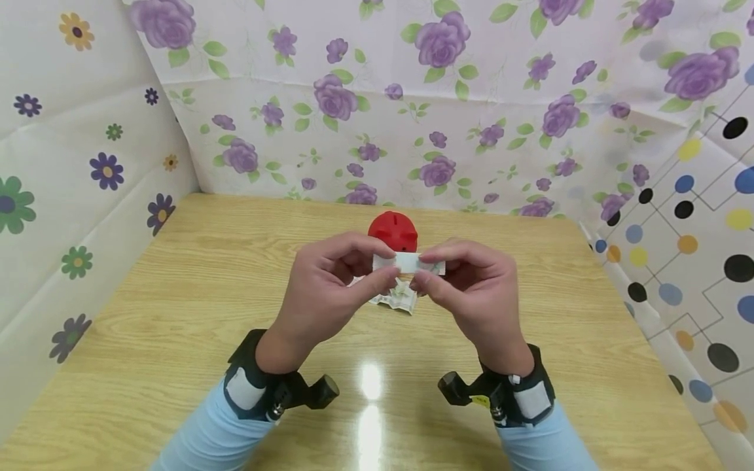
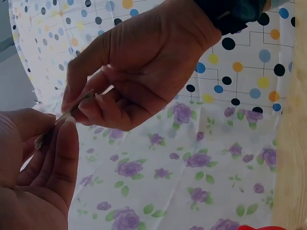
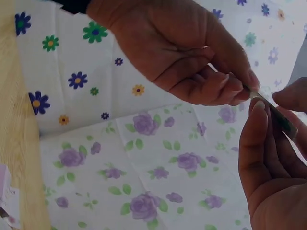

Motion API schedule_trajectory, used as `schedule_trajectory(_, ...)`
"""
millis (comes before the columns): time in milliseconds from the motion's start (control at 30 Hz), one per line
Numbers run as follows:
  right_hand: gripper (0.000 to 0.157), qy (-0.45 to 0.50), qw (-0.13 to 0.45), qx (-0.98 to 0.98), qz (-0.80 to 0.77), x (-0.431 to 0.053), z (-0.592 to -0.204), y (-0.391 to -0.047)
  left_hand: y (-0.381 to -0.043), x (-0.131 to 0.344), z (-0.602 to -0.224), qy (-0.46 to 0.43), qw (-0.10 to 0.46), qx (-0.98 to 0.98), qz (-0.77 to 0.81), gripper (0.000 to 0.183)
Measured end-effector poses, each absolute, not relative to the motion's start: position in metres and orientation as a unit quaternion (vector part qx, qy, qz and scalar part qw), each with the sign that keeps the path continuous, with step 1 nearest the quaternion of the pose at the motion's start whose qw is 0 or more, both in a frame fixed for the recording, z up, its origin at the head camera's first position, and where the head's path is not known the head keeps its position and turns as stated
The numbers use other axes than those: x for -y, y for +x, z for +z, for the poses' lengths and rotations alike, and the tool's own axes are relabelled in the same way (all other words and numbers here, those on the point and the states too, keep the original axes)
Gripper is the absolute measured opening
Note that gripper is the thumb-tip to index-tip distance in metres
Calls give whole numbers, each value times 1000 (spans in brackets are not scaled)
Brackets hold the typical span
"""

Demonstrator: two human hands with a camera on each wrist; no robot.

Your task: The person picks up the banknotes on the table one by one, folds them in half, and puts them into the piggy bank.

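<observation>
A narrow folded strip of pale paper (image 1: 406,263) is held up level above the table, with faint greenish print at its right end. My left hand (image 1: 330,281) pinches its left part between thumb and forefinger. At the other end, my right hand (image 1: 477,281) pinches it the same way. Seen nearly edge-on, the strip (image 2: 74,108) slants between both sets of fingertips in the left wrist view. Behind it stands a red piggy bank (image 1: 393,229) with a slot on top, partly covered by the strip. Creased whitish printed paper (image 1: 400,299) lies below the hands, partly hidden.
The wooden table (image 1: 235,261) meets flowered cloth (image 1: 377,118) at the back. Patterned cloth also hangs at both sides. In the right wrist view a pinkish item (image 3: 5,184) shows at the left edge.
</observation>
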State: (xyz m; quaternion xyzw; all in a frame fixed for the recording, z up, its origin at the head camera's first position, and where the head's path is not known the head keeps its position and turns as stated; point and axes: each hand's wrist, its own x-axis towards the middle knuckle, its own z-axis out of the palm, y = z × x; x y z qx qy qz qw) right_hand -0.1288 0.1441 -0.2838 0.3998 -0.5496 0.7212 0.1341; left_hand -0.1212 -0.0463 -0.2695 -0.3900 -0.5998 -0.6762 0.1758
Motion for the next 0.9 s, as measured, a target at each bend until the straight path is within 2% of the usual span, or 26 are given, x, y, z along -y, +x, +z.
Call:
schedule_trajectory(100, 25, 398, 161, 587, 686, -140, -279, -124, -120, 45, -270, -389, 175, 610, -668, 23)
schedule_trajectory(267, 27, 397, 183, 619, 653, -137, -274, -120, -125, 45, -277, -397, 196, 625, -643, 27)
schedule_trajectory(500, 25, 403, 167, 610, 661, -139, -274, -121, -137, 45, -292, -415, 204, 615, -639, 21)
schedule_trajectory(700, 25, 402, 166, 610, 663, -143, -273, -123, -137, 47, -289, -407, 206, 616, -642, 32)
schedule_trajectory(900, 22, 398, 174, 620, 653, -144, -273, -124, -137, 48, -288, -402, 200, 624, -639, 33)
